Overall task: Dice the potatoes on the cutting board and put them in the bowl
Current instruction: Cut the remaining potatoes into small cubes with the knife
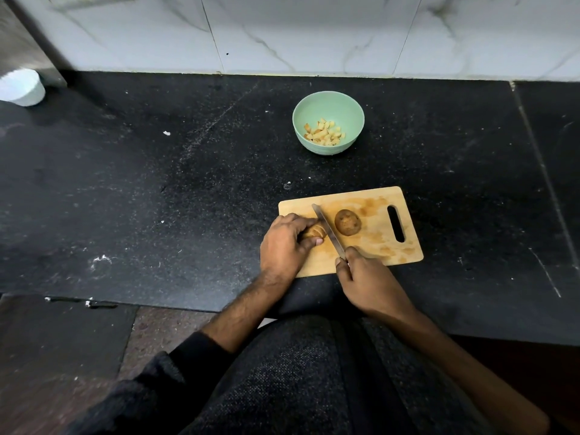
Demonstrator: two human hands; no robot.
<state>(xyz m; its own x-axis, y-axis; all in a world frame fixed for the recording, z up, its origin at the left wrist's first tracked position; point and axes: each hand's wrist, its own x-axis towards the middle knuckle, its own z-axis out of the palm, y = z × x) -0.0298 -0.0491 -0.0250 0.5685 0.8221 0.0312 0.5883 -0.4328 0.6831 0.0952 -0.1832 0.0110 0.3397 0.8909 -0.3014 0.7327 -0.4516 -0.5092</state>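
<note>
The left hand is curled over a partly cut potato piece at the left end of the cutting board, fingers and thumb pinning it down. Its pale cut faces show just past the fingertips, on the side toward the blade.

Touching or nearly touching those cut faces is the knife. Its long axis runs from the far tip, beyond the left hand's knuckles, back and rightward to the handle, which the right hand grips with fingers wrapped closed. The next cut, I judge, turns on this: the blade lies directly right of the held piece, hard by the left fingertips.

Right of the blade, apart from both hands, an uncut potato half lies skin-up on the board. Beyond the board on the worktop the green bowl holds diced potato.
</note>
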